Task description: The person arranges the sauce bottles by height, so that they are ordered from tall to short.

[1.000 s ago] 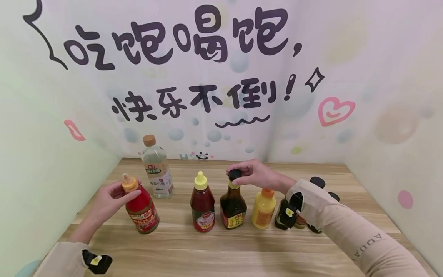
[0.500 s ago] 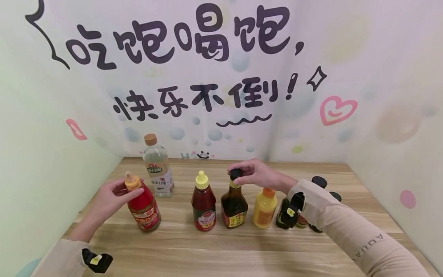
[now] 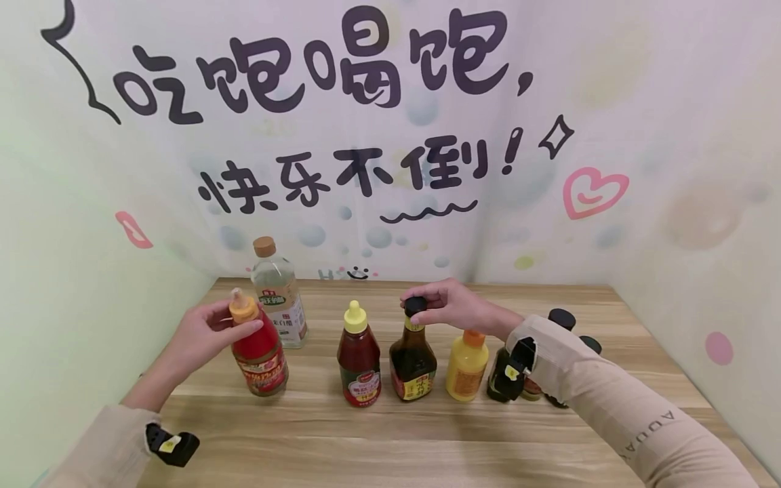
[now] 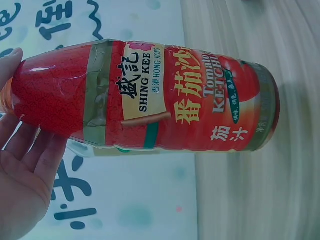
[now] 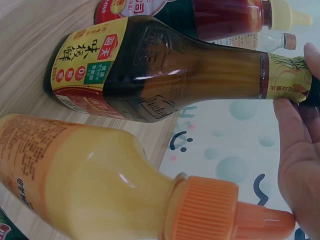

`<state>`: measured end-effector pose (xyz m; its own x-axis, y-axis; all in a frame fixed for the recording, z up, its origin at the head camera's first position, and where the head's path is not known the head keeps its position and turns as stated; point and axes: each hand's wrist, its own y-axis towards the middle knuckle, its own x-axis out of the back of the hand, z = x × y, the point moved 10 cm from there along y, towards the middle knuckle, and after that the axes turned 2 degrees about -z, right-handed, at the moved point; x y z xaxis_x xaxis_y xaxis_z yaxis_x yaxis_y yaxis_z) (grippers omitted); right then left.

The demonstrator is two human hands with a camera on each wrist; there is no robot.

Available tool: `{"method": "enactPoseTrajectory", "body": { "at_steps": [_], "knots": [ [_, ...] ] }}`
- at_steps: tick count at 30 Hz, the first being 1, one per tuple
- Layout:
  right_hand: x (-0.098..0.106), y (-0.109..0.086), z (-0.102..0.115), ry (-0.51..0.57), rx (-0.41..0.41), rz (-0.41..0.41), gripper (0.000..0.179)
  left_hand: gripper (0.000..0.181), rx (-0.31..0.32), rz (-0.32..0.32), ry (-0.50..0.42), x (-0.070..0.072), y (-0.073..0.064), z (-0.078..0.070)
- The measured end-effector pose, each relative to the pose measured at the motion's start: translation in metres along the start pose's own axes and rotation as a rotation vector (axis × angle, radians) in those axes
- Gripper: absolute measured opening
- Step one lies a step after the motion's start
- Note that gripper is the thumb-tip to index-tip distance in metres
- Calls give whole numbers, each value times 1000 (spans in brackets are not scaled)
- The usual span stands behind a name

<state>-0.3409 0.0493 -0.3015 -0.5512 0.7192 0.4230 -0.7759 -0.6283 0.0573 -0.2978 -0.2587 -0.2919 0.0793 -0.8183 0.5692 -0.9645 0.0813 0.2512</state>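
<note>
- Left hand: thumb and fingers pinch the shoulder of a red tomato ketchup bottle with an orange nozzle cap.
- Ketchup bottle: below the left hand's fingers, roughly upright; cannot tell whether its base touches the wood-grain counter.
- Handling (judged): well filled, so fairly heavy; wall probably stiff-to-squeezable plastic; glossy wrap likely slippery. Best hold: shoulder just below the cap, or round the body; avoid the thin nozzle.
- Right hand: thumb and fingers pinch the black cap and neck of a dark brown soy sauce bottle, which stands below it.
- Soy bottle (judged): likely rigid glass, heavy, breakable if tipped; narrow neck suits a pinch, body a firmer hold.
- Left of the right hand: dark-red sauce bottle with a yellow nozzle, upright.
- Under the right wrist: yellow squeeze bottle with an orange cap.
- Beyond the left hand: clear vinegar bottle with a brown cap, partly hidden by the ketchup bottle.
</note>
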Motion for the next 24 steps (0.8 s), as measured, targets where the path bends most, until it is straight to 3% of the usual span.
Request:
{"method": "enactPoseTrajectory", "body": {
  "at_steps": [11,16,24],
  "knots": [
    [0,0,1,-8,11,5,39,36,-118,-49,-38,4,13,-26],
    [0,0,0,-16,8,2,39,39,-113,-57,-55,2,18,-31],
    [0,0,0,-11,11,1,40,40,-84,-19,-61,-15,30,-30]
  ]
}}
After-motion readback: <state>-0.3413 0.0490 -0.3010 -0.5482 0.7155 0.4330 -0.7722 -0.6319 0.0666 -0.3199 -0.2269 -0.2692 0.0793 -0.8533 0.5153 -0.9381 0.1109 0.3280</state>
